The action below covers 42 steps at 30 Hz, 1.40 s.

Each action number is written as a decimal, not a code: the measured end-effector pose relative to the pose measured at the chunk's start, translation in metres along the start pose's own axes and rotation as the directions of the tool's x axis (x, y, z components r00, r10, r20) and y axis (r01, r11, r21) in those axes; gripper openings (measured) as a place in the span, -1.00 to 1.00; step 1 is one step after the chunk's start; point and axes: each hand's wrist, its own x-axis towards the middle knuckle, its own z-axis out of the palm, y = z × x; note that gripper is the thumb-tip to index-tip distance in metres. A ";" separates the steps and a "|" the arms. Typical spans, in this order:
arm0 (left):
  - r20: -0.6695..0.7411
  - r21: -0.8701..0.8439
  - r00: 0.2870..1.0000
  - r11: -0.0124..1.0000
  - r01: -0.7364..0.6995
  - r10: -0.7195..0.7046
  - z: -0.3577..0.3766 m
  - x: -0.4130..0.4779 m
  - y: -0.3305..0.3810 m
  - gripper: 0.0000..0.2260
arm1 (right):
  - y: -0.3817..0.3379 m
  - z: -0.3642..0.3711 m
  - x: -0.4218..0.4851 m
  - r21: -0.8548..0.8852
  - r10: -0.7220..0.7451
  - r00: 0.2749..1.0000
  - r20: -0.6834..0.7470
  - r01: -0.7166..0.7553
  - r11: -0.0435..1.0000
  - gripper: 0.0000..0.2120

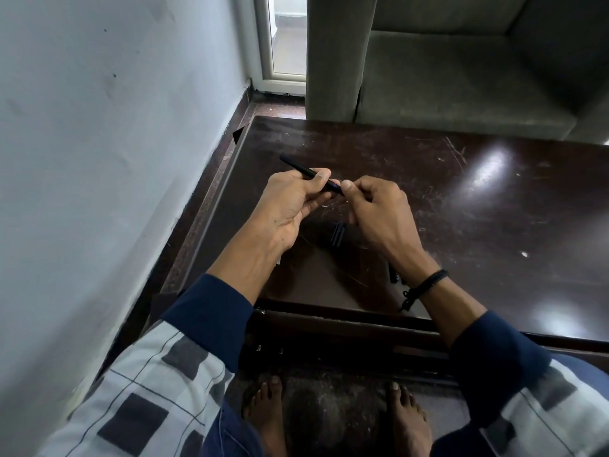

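Above a scratched dark table (478, 206), seen from the head camera, both hands meet on a slim black pen (298, 165). The left hand (290, 206) curls around its barrel to steady it, with the far end pointing away leftward. The right hand (379, 209) pinches the near tip, probably to twist or fit it. A small black part (339, 235) lies on the table beneath the hands, likely kept within reach.

Two hands (290, 206) (379, 212), one pen (300, 166), two black parts (339, 234) (395, 275)
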 end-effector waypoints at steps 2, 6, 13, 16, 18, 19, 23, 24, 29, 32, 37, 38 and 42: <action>-0.005 -0.002 1.000 1.000 -0.005 0.005 -0.001 -0.001 0.001 -0.90 | -0.002 0.000 -0.001 0.032 -0.002 1.000 0.009 0.002 0.999 -0.73; -0.014 0.003 1.000 1.000 -0.005 0.006 -0.002 0.000 0.002 -0.93 | -0.002 0.002 -0.001 0.036 -0.022 0.999 0.024 0.021 0.999 -0.81; -0.030 0.002 1.000 1.000 0.001 -0.001 -0.002 0.000 0.002 -0.88 | 0.000 0.002 -0.001 -0.009 -0.030 0.998 0.047 0.030 0.999 -0.86; -0.027 -0.001 1.000 1.000 0.009 -0.009 -0.002 -0.001 0.002 -0.86 | 0.000 0.002 -0.001 -0.016 -0.039 0.998 0.041 0.040 0.999 -0.87; -0.021 -0.012 1.000 1.000 0.012 -0.012 -0.001 -0.001 0.002 -0.86 | 0.001 0.002 -0.001 -0.010 -0.042 0.998 0.040 0.042 0.999 -0.87; -0.020 -0.017 1.000 1.000 0.011 -0.011 -0.001 -0.001 0.002 -0.85 | 0.001 0.002 -0.001 -0.017 -0.048 0.998 0.045 0.049 0.999 -0.87; -0.027 -0.020 1.000 1.000 0.009 -0.009 -0.001 0.000 0.003 -0.86 | 0.002 0.001 -0.001 -0.063 -0.077 0.994 0.072 0.081 0.995 -0.82; -0.028 -0.019 1.000 1.000 0.009 -0.009 -0.002 0.000 0.003 -0.86 | 0.001 0.001 -0.001 -0.065 -0.073 0.994 0.077 0.078 0.995 -0.80; -0.024 -0.009 1.000 1.000 -0.001 0.001 -0.002 0.000 0.002 -0.84 | -0.001 0.001 -0.002 -0.060 -0.035 0.995 0.098 0.040 0.997 -0.68; -0.029 -0.011 1.000 1.000 -0.001 0.001 -0.004 0.000 0.002 -0.86 | -0.002 0.002 -0.002 -0.055 -0.037 0.996 0.085 0.042 0.998 -0.66; -0.029 -0.018 1.000 1.000 0.004 -0.004 -0.004 0.002 0.000 -0.92 | 0.001 0.005 -0.002 -0.024 -0.073 0.997 -0.020 0.073 0.997 -0.87; -0.028 -0.020 1.000 1.000 0.006 -0.006 -0.003 0.002 0.000 -0.92 | 0.001 0.005 -0.002 -0.021 -0.074 0.997 -0.030 0.073 0.997 -0.88; -0.012 -0.015 1.000 1.000 0.005 -0.005 -0.002 0.002 -0.002 -0.89 | 0.000 0.002 -0.002 -0.046 -0.060 0.998 -0.032 0.058 0.997 -0.85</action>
